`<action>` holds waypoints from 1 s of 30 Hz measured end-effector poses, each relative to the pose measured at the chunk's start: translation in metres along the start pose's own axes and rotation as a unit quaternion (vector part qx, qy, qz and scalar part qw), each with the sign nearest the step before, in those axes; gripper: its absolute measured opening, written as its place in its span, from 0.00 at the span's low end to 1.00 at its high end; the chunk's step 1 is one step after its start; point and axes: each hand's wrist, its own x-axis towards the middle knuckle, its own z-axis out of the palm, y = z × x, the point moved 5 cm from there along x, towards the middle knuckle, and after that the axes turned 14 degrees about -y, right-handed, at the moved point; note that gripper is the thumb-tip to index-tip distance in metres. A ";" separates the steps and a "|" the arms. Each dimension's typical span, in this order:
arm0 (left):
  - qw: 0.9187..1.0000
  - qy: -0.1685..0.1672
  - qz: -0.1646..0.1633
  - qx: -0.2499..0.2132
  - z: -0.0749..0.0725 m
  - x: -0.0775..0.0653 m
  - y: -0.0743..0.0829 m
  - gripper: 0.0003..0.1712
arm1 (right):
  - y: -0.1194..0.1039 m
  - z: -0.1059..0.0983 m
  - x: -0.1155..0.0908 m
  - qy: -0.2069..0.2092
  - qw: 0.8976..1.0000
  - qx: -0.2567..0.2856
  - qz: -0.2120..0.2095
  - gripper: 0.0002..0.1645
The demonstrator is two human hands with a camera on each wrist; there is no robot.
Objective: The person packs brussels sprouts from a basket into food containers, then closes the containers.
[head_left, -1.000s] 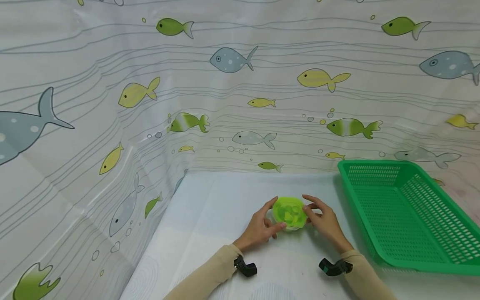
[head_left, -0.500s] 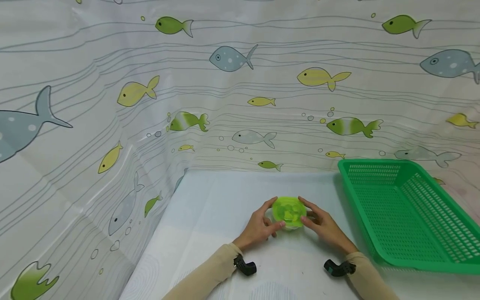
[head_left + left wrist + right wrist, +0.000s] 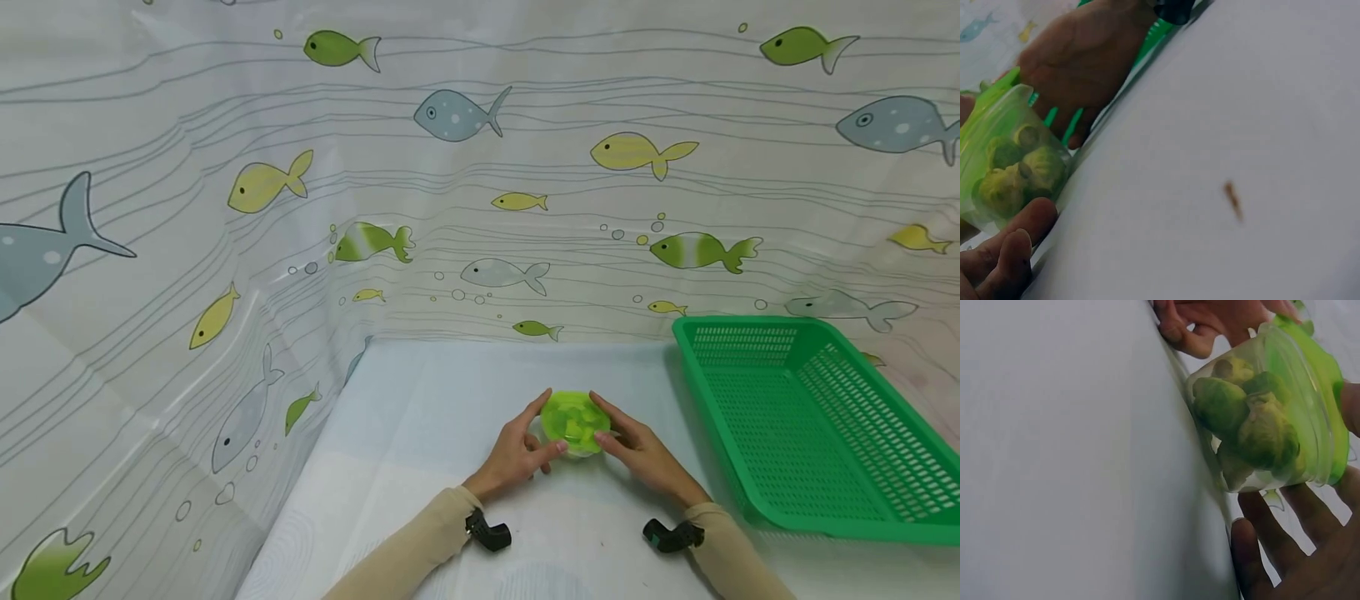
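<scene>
A small clear food container with a bright green lid stands on the white-covered table. Through its wall several Brussels sprouts show in the right wrist view. My left hand holds the left side, index finger at the lid's far edge and thumb at its near edge. From the right, my right hand grips it the same way, with the thumb on the lid's rim. Whether the lid is fully pressed down I cannot tell.
A large green plastic basket stands to the right of my right hand. A fish-patterned curtain hangs behind and to the left of the table. A small brown speck lies on the cloth.
My right hand has closed in on the container; its index finger has shifted to the lid's far edge and its thumb to the near side. The left hand keeps its hold.
</scene>
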 end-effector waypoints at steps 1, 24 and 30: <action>1.000 -0.002 -0.001 -0.001 0.000 0.000 0.000 0.49 | 0.000 0.000 0.001 0.001 1.000 -0.002 0.000 0.38; 0.999 -0.035 -0.011 0.029 -0.004 0.002 0.001 0.47 | -0.006 0.003 0.000 0.016 0.996 -0.051 0.068 0.45; 0.998 -0.042 -0.009 0.035 -0.007 0.003 0.002 0.47 | -0.006 0.001 0.002 0.039 0.996 -0.059 0.052 0.48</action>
